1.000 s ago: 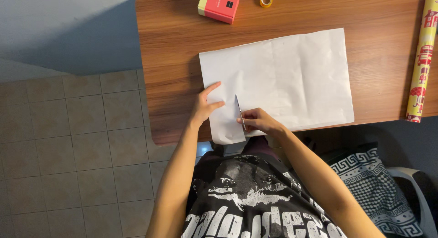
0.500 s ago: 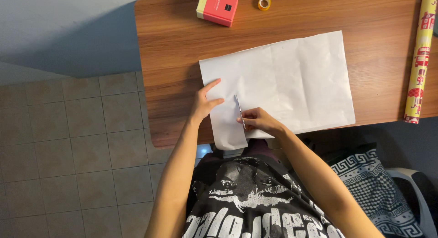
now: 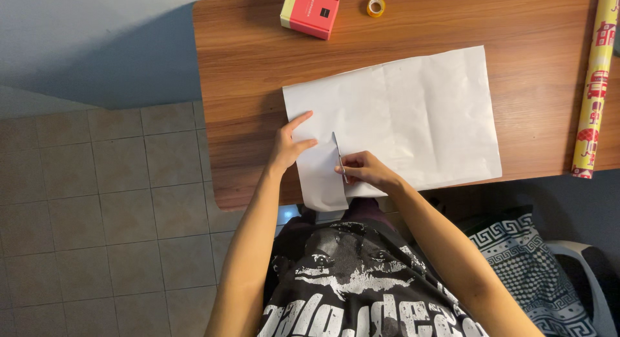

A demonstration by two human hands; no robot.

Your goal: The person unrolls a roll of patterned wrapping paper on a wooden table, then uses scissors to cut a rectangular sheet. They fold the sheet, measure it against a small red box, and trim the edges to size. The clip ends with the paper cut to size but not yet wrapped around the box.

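Between the earliest picture and now, your left hand (image 3: 289, 146) has moved a little up the large white sheet of paper (image 3: 413, 117), away from you; in the last half second it has kept its place. The narrow strip of the sheet at the left of the thin metal blade (image 3: 338, 155) now hangs lower over the near edge of the brown wooden table (image 3: 239, 85) than one second ago, and its lower end looks longer. Your right hand (image 3: 365, 170) has shifted very slightly up with the blade. The far right corner of the sheet sits a little lower in the view, so your head has also moved slightly.
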